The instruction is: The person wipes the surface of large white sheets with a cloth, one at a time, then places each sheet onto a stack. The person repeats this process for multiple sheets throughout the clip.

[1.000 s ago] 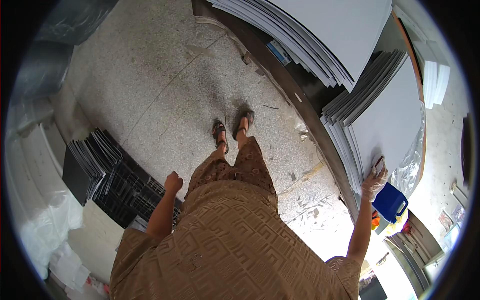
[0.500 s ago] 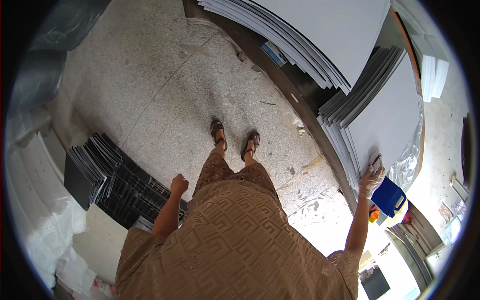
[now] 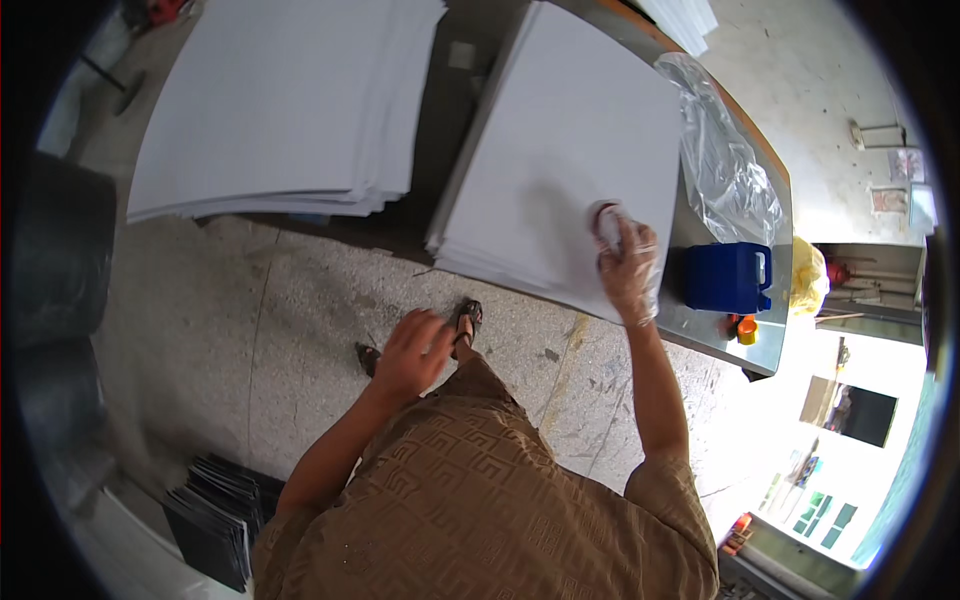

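My right hand, in a clear thin plastic glove, is closed on a white wad with a dark red edge; blur hides its exact kind. That hand is over the near right part of a stack of large white sheets on a table. My bare left hand hangs in front of my body, over the floor, with nothing in it and its fingers somewhat apart. To the right of the gloved hand stands a blue jerrycan. A second stack of white sheets lies farther left.
Crumpled clear plastic lies along the table's right side. A small orange and yellow item sits at its near corner. Dark sheets are piled at the lower left. Dark wrapped bundles stand at the far left.
My body has turned right to face the table. My right hand, still holding the wad, now reaches over the sheets. The left hand has come forward and its fingers have loosened.
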